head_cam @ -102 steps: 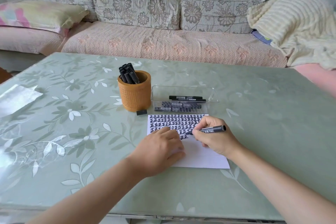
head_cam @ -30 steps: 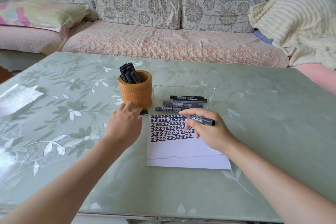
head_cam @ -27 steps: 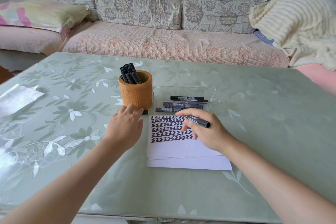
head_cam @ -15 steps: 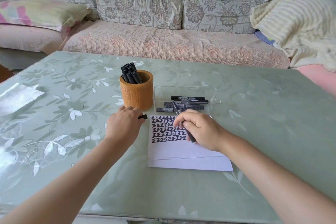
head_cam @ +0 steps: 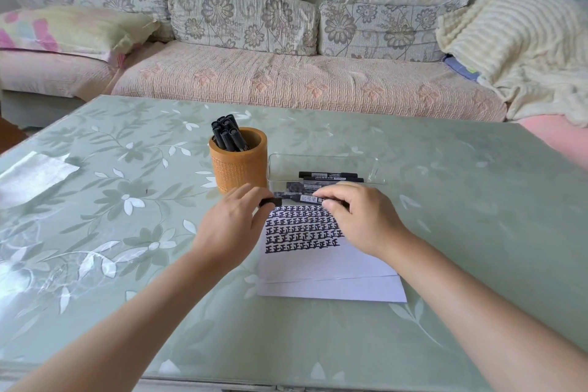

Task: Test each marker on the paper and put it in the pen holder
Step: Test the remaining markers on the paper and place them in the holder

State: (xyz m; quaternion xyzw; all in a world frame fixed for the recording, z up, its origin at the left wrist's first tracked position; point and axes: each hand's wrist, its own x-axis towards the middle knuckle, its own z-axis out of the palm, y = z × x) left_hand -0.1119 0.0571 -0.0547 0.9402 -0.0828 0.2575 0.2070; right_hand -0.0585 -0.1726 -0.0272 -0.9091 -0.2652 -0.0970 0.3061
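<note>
Spanning the far side is a floral sofa (head_cam: 286,83), with a cream blanket (head_cam: 515,41) on its right end. Nearer, a green leaf-print table (head_cam: 461,207) fills the rest of the view. White paper (head_cam: 331,283) lies near-centre on it: the far half is covered in rows of black test marks, the near half is blank. A clear tray (head_cam: 324,162) sits just beyond the paper's far edge, with spare markers (head_cam: 327,175) lying flat inside. The orange pen holder (head_cam: 238,169) stands upright just left of the tray, holding a bunch of black capped markers (head_cam: 227,134) that lean left. Both hands are over the paper's far edge. Right hand (head_cam: 362,219): fingers curled and clamped on the marker (head_cam: 310,199), which is held roughly level, pointing left, close in front of the tray wall. Left hand (head_cam: 232,229): thumb and fingertips pinch the black cap (head_cam: 272,202), right at the marker's left end. Cannot tell whether the cap touches the tip.
</note>
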